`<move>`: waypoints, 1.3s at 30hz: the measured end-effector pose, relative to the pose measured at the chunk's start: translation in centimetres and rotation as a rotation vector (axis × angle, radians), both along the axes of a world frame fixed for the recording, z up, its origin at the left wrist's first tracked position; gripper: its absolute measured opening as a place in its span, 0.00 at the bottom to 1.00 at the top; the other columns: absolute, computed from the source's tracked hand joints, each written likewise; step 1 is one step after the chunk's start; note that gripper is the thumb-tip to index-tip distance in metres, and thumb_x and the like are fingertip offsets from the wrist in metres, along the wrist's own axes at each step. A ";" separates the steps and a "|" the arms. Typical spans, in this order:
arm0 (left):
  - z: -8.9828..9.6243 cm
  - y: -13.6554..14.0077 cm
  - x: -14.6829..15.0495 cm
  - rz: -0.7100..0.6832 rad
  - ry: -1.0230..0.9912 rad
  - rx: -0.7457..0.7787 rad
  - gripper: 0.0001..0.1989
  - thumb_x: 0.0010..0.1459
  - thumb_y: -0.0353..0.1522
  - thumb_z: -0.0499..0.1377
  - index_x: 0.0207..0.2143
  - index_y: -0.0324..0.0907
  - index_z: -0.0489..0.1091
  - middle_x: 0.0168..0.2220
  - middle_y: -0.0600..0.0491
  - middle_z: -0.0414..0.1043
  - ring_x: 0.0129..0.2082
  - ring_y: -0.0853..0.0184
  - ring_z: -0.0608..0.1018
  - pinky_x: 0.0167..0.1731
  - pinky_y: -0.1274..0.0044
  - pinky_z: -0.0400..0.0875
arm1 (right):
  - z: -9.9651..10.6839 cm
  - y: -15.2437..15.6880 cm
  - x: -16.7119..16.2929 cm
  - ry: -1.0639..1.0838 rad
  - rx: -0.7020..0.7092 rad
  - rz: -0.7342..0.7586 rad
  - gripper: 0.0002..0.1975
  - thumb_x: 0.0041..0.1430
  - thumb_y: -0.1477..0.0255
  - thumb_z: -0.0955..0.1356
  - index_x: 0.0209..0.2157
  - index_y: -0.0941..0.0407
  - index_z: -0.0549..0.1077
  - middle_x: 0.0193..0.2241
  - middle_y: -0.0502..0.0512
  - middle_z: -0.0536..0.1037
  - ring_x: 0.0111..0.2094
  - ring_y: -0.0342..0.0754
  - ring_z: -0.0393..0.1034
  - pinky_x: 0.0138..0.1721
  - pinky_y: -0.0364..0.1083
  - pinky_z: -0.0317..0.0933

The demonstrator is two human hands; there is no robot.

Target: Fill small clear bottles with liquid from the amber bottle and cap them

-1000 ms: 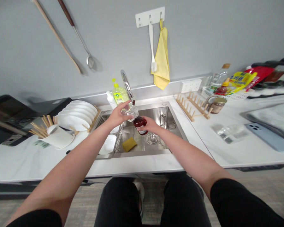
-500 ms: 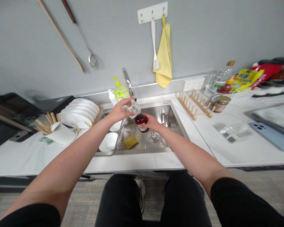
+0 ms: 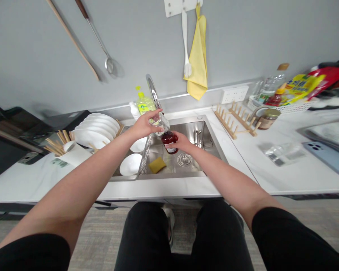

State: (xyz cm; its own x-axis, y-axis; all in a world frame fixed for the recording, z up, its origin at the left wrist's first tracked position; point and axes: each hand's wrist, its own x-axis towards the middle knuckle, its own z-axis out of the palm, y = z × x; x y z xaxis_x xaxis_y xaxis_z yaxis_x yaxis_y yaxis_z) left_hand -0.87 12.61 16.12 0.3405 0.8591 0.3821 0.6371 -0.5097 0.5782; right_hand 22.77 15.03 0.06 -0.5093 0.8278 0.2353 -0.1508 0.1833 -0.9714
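Over the sink (image 3: 183, 174), my left hand (image 3: 145, 124) is closed around a small clear glass (image 3: 161, 123), which is tilted to the right. Just below it, a dark red-brown bottle (image 3: 168, 140) with a pale label is gripped from the right by my right hand (image 3: 183, 143). The glass sits right at the top of the bottle; whether they touch or anything flows between them I cannot tell. The curved faucet (image 3: 152, 90) rises behind both. A yellow sponge (image 3: 157, 165) lies on the sink floor, left of the drain (image 3: 184, 160).
White bowls (image 3: 130, 164) stand in a wire rack left in the sink. White plates (image 3: 94, 131) and a chopstick holder (image 3: 75, 153) are on the left counter. On the right are a wooden rack (image 3: 237, 118), a jar (image 3: 268, 119), a plastic bag (image 3: 284, 153) and a phone (image 3: 327, 158).
The view has tipped slightly downward and shifted. Both hands keep their hold on the glass and the bottle, almost in the same place over the sink.
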 end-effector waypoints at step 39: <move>1.9 0.1 1.1 -0.018 0.142 0.027 0.51 0.47 0.43 0.82 0.73 0.42 0.75 0.49 0.49 0.78 0.49 0.56 0.78 0.62 0.61 0.74 | -0.9 0.6 0.2 -0.028 0.107 -0.057 0.42 0.42 0.64 0.89 0.60 0.50 0.83 0.56 0.56 0.89 0.61 0.66 0.83 0.70 0.67 0.73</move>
